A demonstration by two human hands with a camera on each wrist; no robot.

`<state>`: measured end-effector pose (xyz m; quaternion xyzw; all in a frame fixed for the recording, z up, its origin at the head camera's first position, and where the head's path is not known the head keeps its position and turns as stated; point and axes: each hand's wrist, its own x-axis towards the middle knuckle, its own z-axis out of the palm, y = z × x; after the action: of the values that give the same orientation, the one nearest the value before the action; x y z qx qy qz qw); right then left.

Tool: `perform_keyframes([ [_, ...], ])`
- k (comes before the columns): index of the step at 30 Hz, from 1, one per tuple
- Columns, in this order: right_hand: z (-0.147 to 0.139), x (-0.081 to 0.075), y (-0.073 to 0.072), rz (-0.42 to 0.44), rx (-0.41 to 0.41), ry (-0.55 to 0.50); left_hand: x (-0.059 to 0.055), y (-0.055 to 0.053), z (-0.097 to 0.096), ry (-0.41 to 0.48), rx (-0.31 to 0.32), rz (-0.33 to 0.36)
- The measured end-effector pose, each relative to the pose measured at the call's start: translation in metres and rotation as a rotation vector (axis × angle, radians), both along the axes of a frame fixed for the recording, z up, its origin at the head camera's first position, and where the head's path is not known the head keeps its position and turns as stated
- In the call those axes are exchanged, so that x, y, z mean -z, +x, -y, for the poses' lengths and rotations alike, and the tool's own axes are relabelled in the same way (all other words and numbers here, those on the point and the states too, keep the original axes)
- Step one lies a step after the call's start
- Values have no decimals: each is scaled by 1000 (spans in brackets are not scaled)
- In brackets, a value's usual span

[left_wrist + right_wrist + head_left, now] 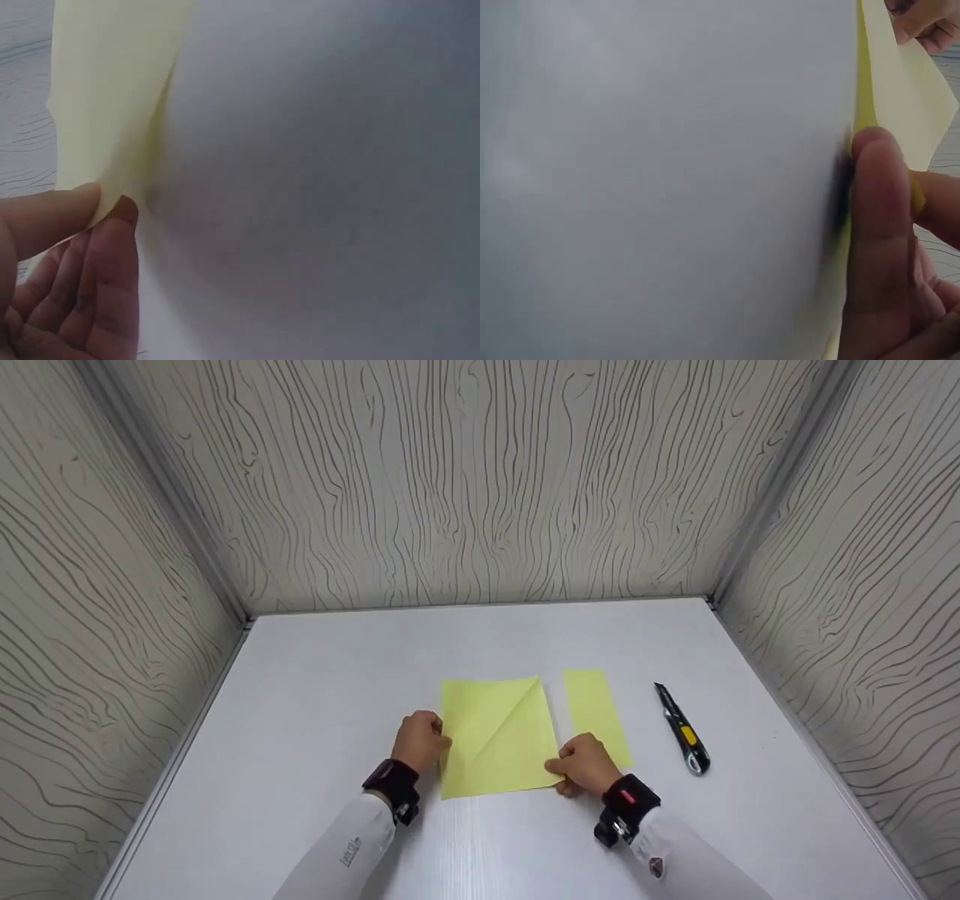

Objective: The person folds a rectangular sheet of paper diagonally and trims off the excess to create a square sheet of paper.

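A square sheet of yellow paper [487, 735] with a diagonal crease running up to its top right corner is held at both sides, close over the white table. My left hand [422, 741] pinches its left edge between thumb and fingers; the left wrist view shows the paper [112, 97] caught at the thumb tip. At the lower right corner my right hand [586, 766] pinches the sheet, thumb on top and fingers below. In the right wrist view, the right hand's fingers [881, 202] lie along the sheet's underside edge.
A narrow yellow paper strip [596, 712] lies just right of the sheet, partly behind the right hand. Farther right rests a black and yellow utility knife [682, 729]. Wood-patterned panels [480, 487] border the white table [315, 682] at the back and sides.
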<state>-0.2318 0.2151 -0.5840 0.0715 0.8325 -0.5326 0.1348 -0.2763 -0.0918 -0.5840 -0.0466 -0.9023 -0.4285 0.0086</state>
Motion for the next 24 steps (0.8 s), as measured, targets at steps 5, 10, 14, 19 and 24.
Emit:
perform_keyframes([
  [5, 3, 0, -1, 7, -4, 115, 3, 1, -6, -111, 8, -27],
  [10, 4, 0, -1, -5, -26, 191, 5, 2, -9, -165, 4, -42],
  [14, 2, -1, 0, -57, -50, 267, 7, 3, -8, -190, 53, -59],
  [19, 1, -3, 1, -159, -94, 473, 11, 5, -9, -277, 125, -128],
  [24, 6, -6, 3, -244, -99, 618, 8, 13, -16, -310, 82, -93],
])
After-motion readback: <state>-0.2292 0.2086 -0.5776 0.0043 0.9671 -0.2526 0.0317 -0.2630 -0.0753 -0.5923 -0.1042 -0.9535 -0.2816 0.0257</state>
